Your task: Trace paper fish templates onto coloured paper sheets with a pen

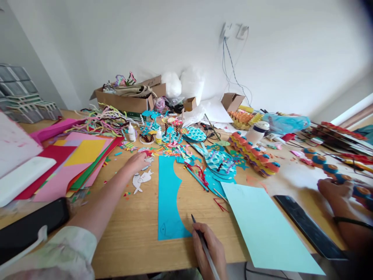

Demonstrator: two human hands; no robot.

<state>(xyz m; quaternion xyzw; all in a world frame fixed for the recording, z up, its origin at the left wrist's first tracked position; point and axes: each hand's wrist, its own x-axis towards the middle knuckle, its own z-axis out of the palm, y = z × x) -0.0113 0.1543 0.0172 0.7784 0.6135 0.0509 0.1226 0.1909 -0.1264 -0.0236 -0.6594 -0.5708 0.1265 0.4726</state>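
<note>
While the right hand [214, 247] pinches a pen [202, 237], the left hand [136, 161] is near fish cutouts [145, 177]. Its grip cannot be told.

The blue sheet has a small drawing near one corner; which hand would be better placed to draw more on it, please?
Probably the right hand: it grips the pen close to the near end of the blue sheet. The left hand is by the far end, with no pen visible.

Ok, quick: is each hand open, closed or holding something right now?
Left hand: near a white paper fish; open or closed cannot be told.
Right hand: closed around a pen.
</note>
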